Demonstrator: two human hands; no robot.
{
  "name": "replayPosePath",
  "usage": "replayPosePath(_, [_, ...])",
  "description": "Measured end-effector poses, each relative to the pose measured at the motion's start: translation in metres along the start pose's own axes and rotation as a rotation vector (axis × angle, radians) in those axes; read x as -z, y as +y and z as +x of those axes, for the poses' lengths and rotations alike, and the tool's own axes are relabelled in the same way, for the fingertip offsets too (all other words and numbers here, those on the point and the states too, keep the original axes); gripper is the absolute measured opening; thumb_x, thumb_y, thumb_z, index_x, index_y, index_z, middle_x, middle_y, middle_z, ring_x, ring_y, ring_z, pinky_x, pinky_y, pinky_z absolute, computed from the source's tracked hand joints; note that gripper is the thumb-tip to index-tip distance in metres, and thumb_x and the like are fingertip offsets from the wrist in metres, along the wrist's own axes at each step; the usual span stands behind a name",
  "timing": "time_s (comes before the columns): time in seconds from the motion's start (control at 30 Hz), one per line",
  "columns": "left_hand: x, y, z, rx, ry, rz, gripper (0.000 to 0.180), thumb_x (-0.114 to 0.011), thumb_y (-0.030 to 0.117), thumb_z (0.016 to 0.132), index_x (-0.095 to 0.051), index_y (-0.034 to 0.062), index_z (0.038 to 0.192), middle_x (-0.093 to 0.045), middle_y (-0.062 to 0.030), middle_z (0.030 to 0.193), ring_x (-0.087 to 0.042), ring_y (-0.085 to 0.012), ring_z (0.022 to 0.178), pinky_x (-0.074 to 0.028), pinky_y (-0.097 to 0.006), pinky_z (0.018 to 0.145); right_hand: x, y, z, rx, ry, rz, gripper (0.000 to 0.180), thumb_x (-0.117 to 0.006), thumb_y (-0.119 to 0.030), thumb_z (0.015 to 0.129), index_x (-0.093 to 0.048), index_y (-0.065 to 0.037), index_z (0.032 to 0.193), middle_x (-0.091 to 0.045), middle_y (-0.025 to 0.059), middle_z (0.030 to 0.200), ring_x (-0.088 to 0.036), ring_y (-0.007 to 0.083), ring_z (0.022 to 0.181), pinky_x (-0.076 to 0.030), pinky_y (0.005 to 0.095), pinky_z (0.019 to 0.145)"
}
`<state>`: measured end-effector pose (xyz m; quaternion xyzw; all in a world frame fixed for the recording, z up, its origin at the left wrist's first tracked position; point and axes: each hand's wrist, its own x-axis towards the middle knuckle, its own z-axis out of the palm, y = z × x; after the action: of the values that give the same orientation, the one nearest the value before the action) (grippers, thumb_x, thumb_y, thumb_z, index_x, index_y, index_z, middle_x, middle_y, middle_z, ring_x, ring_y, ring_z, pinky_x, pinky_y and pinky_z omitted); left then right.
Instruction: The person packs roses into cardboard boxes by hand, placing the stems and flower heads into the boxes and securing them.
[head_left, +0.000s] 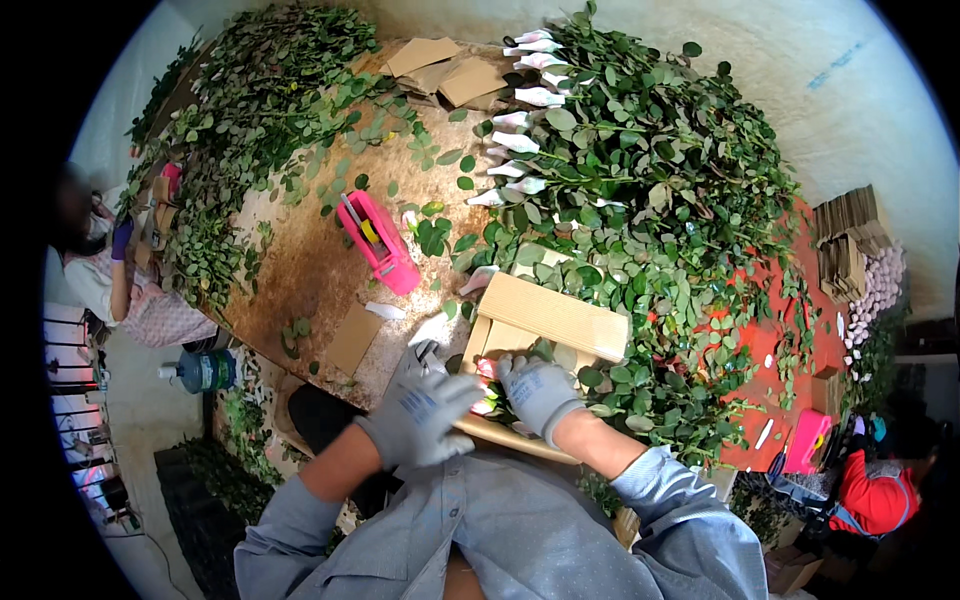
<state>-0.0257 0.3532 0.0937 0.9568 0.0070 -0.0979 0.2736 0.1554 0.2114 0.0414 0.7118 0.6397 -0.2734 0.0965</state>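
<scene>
A folded sheet of brown cardboard [540, 325] lies at the near edge of the table [310, 265], wrapped partly around rose stems whose pink buds [487, 385] show between the gloved hands. The right hand [540, 392] grips the stems and cardboard; the left hand [420, 415] is curled beside them, its grasp unclear. A pink tape dispenser [380, 242] sits to the left, with leafy rose stems [650, 220] heaped behind.

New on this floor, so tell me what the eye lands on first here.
First, the heaps of green leafy stems covering the table's right side and far left edge. Next, the bright pink tape dispenser on the bare brown table. At the near edge, both grey-gloved hands, left and right, work at a cardboard sleeve.
</scene>
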Motion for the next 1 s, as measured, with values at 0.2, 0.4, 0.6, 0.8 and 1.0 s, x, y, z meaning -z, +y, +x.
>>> replayPosePath(0.2, [-0.046,0.022,0.019,0.054,0.009,0.271,0.071,-0.076,0.039,0.079,-0.058,0.0076,0.140,-0.057,-0.0062,0.139,-0.054,-0.0247,0.110,-0.045,-0.041,0.087,0.004,0.005,-0.008,0.021,0.084,0.108,0.090,-0.093,-0.035,0.064,-0.048,-0.002,0.134,-0.064,0.0177,0.116,-0.068,0.0338,0.103,-0.056,0.0412,0.086])
replayPosePath(0.4, [-0.049,0.019,0.021,0.065,-0.025,0.298,0.065,-0.073,0.031,0.077,-0.062,0.0079,0.136,-0.053,-0.0051,0.149,-0.055,-0.0254,0.105,-0.046,-0.039,0.083,0.045,0.023,-0.008,0.070,0.184,-0.015,0.048,-0.071,-0.026,0.086,-0.056,-0.003,0.125,-0.063,0.0188,0.120,-0.067,0.0330,0.106,-0.055,0.0421,0.088])
replayPosePath(0.6, [-0.052,0.016,0.024,0.033,0.026,0.337,0.060,-0.065,0.023,0.079,-0.062,0.0077,0.137,-0.051,-0.0053,0.153,-0.058,-0.0270,0.098,-0.049,-0.040,0.077,0.123,0.136,0.063,-0.169,0.831,-0.011,0.028,-0.057,-0.011,0.090,-0.058,-0.007,0.118,-0.061,0.0158,0.111,-0.064,0.0312,0.103,-0.054,0.0435,0.082])
replayPosePath(0.8, [-0.040,0.026,0.024,0.105,-0.018,0.193,0.061,-0.069,0.020,0.077,-0.063,0.0058,0.135,-0.051,-0.0064,0.152,-0.058,-0.0279,0.102,-0.048,-0.043,0.083,0.108,0.225,0.141,-0.496,0.536,-0.393,0.022,-0.055,-0.018,0.098,-0.062,-0.012,0.118,-0.063,0.0099,0.112,-0.064,0.0276,0.102,-0.051,0.0430,0.081])
replayPosePath(1.0, [-0.038,0.026,0.028,0.086,-0.030,0.184,0.063,-0.070,0.021,0.075,-0.062,0.0074,0.136,-0.052,-0.0059,0.150,-0.057,-0.0276,0.100,-0.048,-0.042,0.083,0.103,0.235,0.121,-0.426,0.503,-0.566,0.021,-0.056,-0.020,0.097,-0.064,-0.014,0.116,-0.062,0.0073,0.108,-0.063,0.0248,0.099,-0.049,0.0397,0.077])
